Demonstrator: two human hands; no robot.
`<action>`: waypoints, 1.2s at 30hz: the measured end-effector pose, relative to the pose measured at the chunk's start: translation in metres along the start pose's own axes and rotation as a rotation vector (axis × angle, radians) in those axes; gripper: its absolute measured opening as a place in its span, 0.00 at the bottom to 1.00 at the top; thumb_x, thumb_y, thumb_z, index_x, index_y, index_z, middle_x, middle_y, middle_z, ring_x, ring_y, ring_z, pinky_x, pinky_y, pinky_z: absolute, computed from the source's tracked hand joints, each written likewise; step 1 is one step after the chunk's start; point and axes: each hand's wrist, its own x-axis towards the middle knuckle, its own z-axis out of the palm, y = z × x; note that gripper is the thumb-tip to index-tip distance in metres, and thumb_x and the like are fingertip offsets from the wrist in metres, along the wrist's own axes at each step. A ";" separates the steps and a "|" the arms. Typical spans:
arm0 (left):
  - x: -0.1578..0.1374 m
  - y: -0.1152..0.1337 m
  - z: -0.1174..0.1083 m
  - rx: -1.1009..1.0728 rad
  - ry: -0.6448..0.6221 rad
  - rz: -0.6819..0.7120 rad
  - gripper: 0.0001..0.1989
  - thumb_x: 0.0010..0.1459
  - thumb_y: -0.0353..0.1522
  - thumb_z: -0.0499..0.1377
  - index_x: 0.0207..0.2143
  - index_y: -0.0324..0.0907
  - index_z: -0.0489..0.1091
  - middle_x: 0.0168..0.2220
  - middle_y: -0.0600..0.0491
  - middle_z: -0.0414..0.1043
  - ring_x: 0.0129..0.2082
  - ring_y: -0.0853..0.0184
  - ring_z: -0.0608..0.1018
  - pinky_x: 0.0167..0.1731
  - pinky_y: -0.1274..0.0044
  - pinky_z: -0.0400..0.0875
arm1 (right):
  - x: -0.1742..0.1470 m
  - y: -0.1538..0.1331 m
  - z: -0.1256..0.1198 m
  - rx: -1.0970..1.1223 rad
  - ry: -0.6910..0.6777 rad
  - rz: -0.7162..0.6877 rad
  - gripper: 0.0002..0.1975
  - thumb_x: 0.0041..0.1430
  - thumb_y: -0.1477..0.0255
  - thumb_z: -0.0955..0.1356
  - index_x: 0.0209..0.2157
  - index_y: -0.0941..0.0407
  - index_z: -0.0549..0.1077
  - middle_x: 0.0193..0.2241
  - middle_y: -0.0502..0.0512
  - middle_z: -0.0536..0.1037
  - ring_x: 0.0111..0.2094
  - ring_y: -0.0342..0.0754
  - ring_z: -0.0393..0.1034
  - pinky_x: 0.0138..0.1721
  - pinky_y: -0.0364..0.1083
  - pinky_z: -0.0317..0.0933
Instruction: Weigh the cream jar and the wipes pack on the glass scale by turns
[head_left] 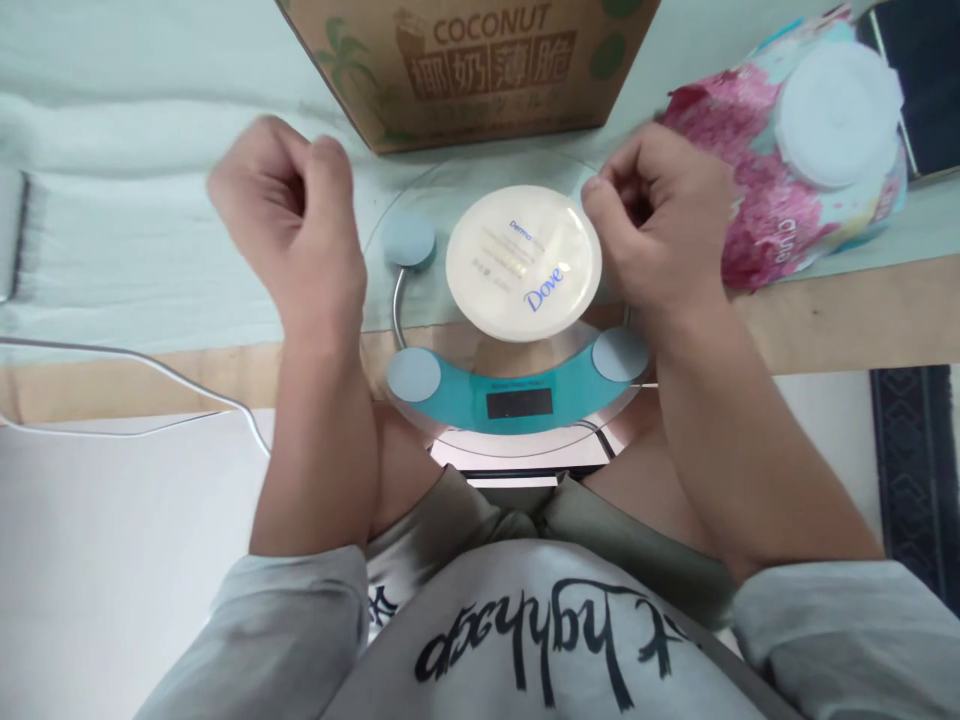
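Observation:
My left hand is curled into a fist above the left side of a round glass scale, with nothing showing in it. On the other side, my right hand is also a closed fist, just right of the Dove tub, and nothing shows in it either. The cream-coloured, round tub sits over the middle of the scale, its printed face up. The scale has a teal curved panel with a dark, blank display and pale round pads. My right forearm hides part of its right side.
A cardboard box printed COCONUT stands behind the scale. To the right lie a pink and blue refill pouch with a white cap and a dark flat device. A white cable runs at the left over the wooden table edge.

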 end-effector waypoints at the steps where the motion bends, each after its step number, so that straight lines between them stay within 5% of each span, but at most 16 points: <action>1: -0.003 -0.003 0.005 0.070 -0.048 -0.074 0.34 0.74 0.56 0.57 0.26 0.43 0.51 0.25 0.52 0.48 0.27 0.70 0.54 0.32 0.66 0.54 | -0.001 -0.001 0.001 -0.009 -0.034 0.008 0.13 0.69 0.65 0.70 0.37 0.63 0.73 0.31 0.53 0.70 0.32 0.35 0.55 0.43 0.39 0.54; 6: -0.013 0.014 0.032 0.354 -0.328 -0.320 0.37 0.59 0.46 0.75 0.18 0.43 0.51 0.20 0.53 0.44 0.29 0.68 0.52 0.39 0.65 0.51 | -0.001 -0.003 0.004 -0.072 -0.096 0.051 0.16 0.68 0.62 0.71 0.42 0.63 0.79 0.34 0.55 0.76 0.34 0.36 0.60 0.40 0.40 0.47; 11: -0.008 0.041 0.039 0.554 -0.457 -0.472 0.27 0.60 0.35 0.71 0.20 0.44 0.56 0.24 0.50 0.58 0.34 0.61 0.64 0.44 0.65 0.51 | -0.002 -0.010 0.002 -0.140 -0.127 0.087 0.16 0.69 0.63 0.72 0.46 0.63 0.80 0.36 0.55 0.77 0.35 0.35 0.61 0.41 0.39 0.48; 17: -0.007 0.044 0.037 0.541 -0.475 -0.452 0.28 0.60 0.39 0.69 0.21 0.45 0.52 0.24 0.51 0.53 0.32 0.61 0.58 0.41 0.66 0.45 | -0.003 -0.015 0.001 -0.213 -0.202 0.138 0.22 0.71 0.63 0.73 0.58 0.63 0.77 0.40 0.53 0.76 0.42 0.35 0.67 0.60 0.43 0.71; 24: -0.009 0.030 0.035 0.511 -0.496 -0.456 0.30 0.65 0.49 0.67 0.23 0.44 0.53 0.26 0.50 0.53 0.34 0.60 0.59 0.43 0.67 0.44 | -0.003 -0.026 -0.001 -0.301 -0.249 0.212 0.21 0.75 0.60 0.71 0.53 0.64 0.80 0.44 0.56 0.78 0.50 0.38 0.71 0.67 0.48 0.70; 29: -0.009 0.037 0.033 0.489 -0.443 -0.365 0.32 0.60 0.48 0.69 0.20 0.44 0.52 0.22 0.52 0.49 0.30 0.63 0.48 0.40 0.67 0.42 | -0.002 -0.026 0.000 -0.318 -0.263 0.211 0.23 0.75 0.57 0.70 0.54 0.64 0.79 0.45 0.57 0.77 0.53 0.40 0.72 0.70 0.50 0.70; 33: -0.011 0.032 0.037 0.439 -0.392 -0.348 0.31 0.56 0.42 0.72 0.17 0.44 0.53 0.20 0.53 0.51 0.28 0.66 0.44 0.39 0.66 0.41 | -0.002 -0.021 0.001 -0.301 -0.245 0.195 0.21 0.73 0.59 0.72 0.53 0.63 0.79 0.42 0.55 0.77 0.46 0.38 0.68 0.63 0.45 0.69; 36: -0.011 0.019 0.035 0.272 -0.327 -0.264 0.37 0.56 0.50 0.75 0.17 0.44 0.51 0.19 0.54 0.47 0.27 0.68 0.44 0.37 0.66 0.44 | -0.001 -0.021 0.000 -0.276 -0.211 0.192 0.14 0.70 0.64 0.73 0.50 0.59 0.82 0.41 0.54 0.78 0.37 0.36 0.59 0.49 0.41 0.56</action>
